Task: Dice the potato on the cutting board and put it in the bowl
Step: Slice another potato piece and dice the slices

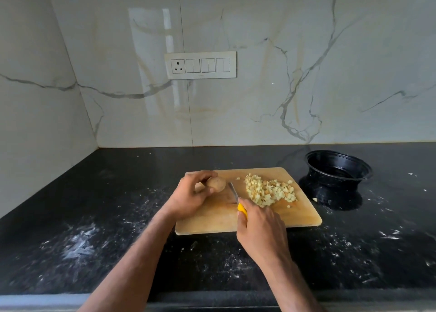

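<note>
One head-worn wide-angle camera looked forward and down from above the near edge of the counter (94, 217), close over the cutting board (236, 219), facing the marble wall (259, 87) behind.

– So where are our hands at?
– Our left hand (188, 195) is curled around the potato piece (217, 184), forearm angling in from the lower left.
– And the right?
– Our right hand (260, 229) is wrapped around the knife (237, 198) handle, knuckles up, forearm coming in from the lower right.
</note>
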A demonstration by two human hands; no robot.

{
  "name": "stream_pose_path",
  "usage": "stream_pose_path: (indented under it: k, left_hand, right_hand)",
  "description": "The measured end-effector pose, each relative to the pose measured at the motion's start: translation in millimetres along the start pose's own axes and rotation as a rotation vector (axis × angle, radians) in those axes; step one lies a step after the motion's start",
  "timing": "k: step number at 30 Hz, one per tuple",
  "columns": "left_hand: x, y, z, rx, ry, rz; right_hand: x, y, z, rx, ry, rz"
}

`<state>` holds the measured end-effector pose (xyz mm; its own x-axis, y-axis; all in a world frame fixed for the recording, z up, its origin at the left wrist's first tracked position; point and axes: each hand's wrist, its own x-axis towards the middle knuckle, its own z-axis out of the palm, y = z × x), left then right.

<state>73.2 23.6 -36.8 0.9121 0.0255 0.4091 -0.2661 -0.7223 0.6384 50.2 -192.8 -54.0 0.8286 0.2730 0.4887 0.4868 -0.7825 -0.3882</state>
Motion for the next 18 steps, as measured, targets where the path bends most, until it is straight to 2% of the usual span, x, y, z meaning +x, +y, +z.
stream_pose_path:
  k: [2, 7, 18]
  left_hand:
    - [0.7, 1.4, 5.3, -0.001, -0.025, 0.002]
    - [0.0, -0.6, 14.5, 0.053, 0.066, -0.010]
    - [-2.8, 2.1, 16.6, 0.130, 0.047, 0.003]
  right_hand:
    - [-0.1, -0.5, 0.3, -0.019, 0.004, -0.003]
    - [-1.2, -6.7, -3.7, -0.054, 0.049, 0.038]
    - [-5.4, -9.8, -4.6, -0.080, -0.071, 0.038]
